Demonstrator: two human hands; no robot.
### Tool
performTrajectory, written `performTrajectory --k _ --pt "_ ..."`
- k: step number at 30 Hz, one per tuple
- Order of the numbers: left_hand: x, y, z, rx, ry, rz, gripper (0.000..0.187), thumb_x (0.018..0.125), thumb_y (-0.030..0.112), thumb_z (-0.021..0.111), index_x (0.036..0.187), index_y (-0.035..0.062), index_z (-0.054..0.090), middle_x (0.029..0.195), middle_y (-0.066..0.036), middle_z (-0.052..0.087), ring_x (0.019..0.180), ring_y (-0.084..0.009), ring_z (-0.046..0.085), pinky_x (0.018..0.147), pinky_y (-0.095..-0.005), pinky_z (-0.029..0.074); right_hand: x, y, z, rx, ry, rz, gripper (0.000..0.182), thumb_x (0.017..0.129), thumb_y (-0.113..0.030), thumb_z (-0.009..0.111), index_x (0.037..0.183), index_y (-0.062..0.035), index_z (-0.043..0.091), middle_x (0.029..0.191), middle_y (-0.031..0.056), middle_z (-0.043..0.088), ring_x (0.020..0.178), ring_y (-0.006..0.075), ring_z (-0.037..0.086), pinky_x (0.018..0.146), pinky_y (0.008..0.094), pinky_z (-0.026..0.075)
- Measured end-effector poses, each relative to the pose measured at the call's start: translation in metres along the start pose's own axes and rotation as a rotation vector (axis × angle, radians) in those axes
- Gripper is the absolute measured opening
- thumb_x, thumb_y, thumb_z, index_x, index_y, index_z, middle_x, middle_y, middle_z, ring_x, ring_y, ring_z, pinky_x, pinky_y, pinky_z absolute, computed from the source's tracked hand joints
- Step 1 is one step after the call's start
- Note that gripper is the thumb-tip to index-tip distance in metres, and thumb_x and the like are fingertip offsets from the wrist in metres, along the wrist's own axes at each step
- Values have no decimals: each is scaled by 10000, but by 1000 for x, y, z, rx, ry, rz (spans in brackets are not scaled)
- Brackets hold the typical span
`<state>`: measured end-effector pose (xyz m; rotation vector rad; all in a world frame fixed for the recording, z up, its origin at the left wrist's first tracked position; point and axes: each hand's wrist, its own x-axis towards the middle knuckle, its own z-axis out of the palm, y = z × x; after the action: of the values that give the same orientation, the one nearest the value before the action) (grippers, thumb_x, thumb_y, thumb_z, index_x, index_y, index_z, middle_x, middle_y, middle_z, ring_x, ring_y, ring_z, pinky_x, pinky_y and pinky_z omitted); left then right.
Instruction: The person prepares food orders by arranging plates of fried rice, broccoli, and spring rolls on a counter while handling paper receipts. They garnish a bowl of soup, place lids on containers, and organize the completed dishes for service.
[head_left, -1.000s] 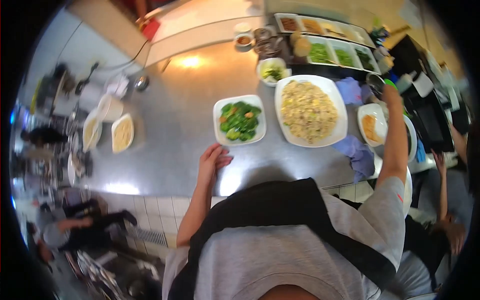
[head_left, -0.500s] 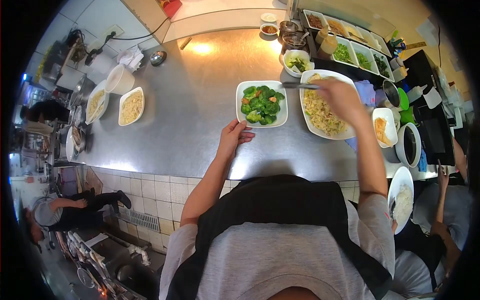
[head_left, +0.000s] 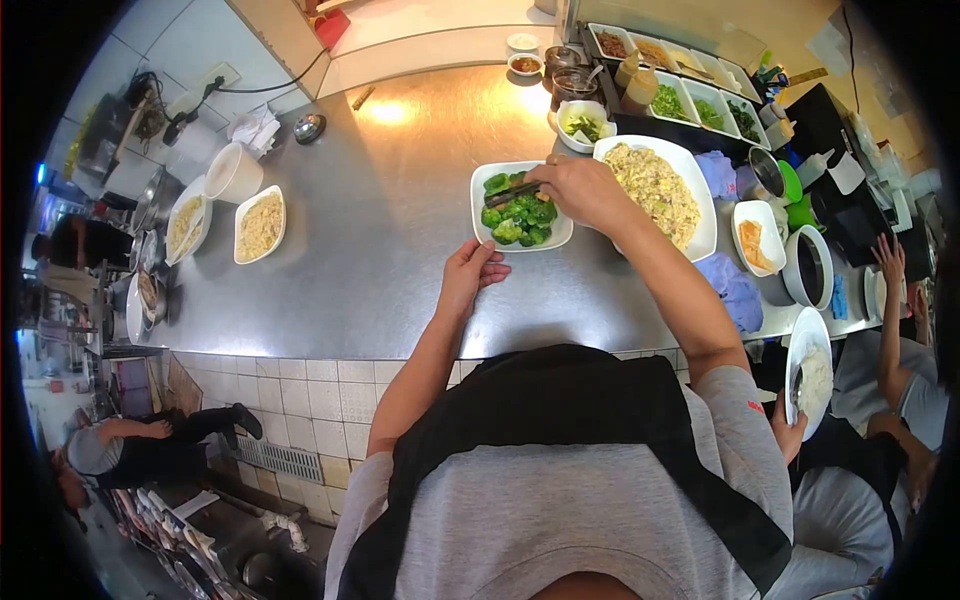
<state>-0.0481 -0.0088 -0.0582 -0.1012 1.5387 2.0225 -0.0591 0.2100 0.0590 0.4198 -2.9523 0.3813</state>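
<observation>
A white square dish (head_left: 561, 236) of green broccoli (head_left: 527, 221) with a few orange pieces stands on the steel counter. At its near left corner my left hand (head_left: 468, 278) grips the dish, thumb at the rim and fingers loosely curled below the near edge. Over the broccoli, my right hand (head_left: 580, 190) is closed around slim dark tongs (head_left: 512, 194), their tips among the florets. Whether a piece is pinched between the tips is hidden. Right of this, partly under my right forearm, is a large white dish of fried rice (head_left: 650, 195).
Rice bowls (head_left: 262, 226) and a white tub (head_left: 234, 170) stand left on the counter (head_left: 360, 270). A small bowl of greens (head_left: 582, 124), sauce jars and topping trays (head_left: 690, 100) line the back right. A co-worker's hand (head_left: 788, 430) holds a plate of rice (head_left: 815, 380) close by my right side.
My right hand has moved left with the tongs, from over the fried rice to the broccoli. My left hand stays at the dish. The co-worker's rice plate has shifted slightly.
</observation>
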Motion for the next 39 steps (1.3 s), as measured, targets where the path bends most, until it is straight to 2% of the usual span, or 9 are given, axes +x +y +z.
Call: performTrajectory --k 15,21,24,26,28,29,32,36,39 --pt "-1 -2 -1 1 45 13 260 880 245 568 992 12 540 863 -109 592 726 -214 642 637 -280 529 -47 20 5 -21 46 13 299 800 -128 536 1044 -246 663 853 90 590 793 269 623 669 378 509" --pt "-4 4 6 -25 80 10 262 871 225 561 1006 3 525 854 -139 607 712 -237 649 625 -298 540 -64 53 -30 -15 247 108 284 803 -121 544 1067 -175 634 916 112 603 794 288 611 698 389 500" --pt "-1 -1 0 -68 119 12 265 871 204 554 1026 -7 513 867 -144 615 713 -242 653 623 -303 545 -99 130 -75 -265 434 423 297 809 -83 498 1072 -149 619 942 139 628 815 309 622 698 404 508" --pt "-4 0 -2 -61 128 18 274 872 194 550 1043 -15 508 879 -145 618 719 -238 655 624 -302 547 -128 182 -105 -382 351 869 282 791 -96 516 1051 -124 620 928 178 632 820 336 634 688 435 516" --pt "-8 0 -5 -61 143 21 281 874 187 545 1058 -21 504 887 -144 621 725 -235 656 627 -301 549 -160 239 -118 -446 267 1055 238 791 -101 495 975 -37 631 939 217 634 844 359 635 717 456 512" --pt "-10 0 -5 -67 154 25 284 875 184 543 1065 -23 503 889 -144 622 727 -233 656 628 -300 550 -172 254 -120 -457 282 1073 192 805 -105 518 880 -6 664 909 199 654 860 359 645 715 446 528" --pt "-11 -3 -11 -68 178 45 261 882 185 540 1047 -17 523 876 -126 629 730 -226 656 635 -297 553 -188 304 -107 -455 215 1118 188 801 -91 518 887 -16 667 937 204 651 874 354 644 724 443 527" --pt "-20 1 -7 -90 194 50 262 897 220 537 1020 -11 542 865 -115 631 737 -217 654 637 -291 549 -182 311 -90 -710 412 825 183 803 -82 509 861 -50 680 906 188 656 816 342 647 703 438 521" --pt "-23 -1 -7 -101 213 32 298 909 264 525 1038 -4 546 853 -111 630 733 -205 649 636 -281 542 -150 279 -76 -310 421 767 165 815 -174 545 809 -85 683 867 177 652 794 336 636 707 431 504"
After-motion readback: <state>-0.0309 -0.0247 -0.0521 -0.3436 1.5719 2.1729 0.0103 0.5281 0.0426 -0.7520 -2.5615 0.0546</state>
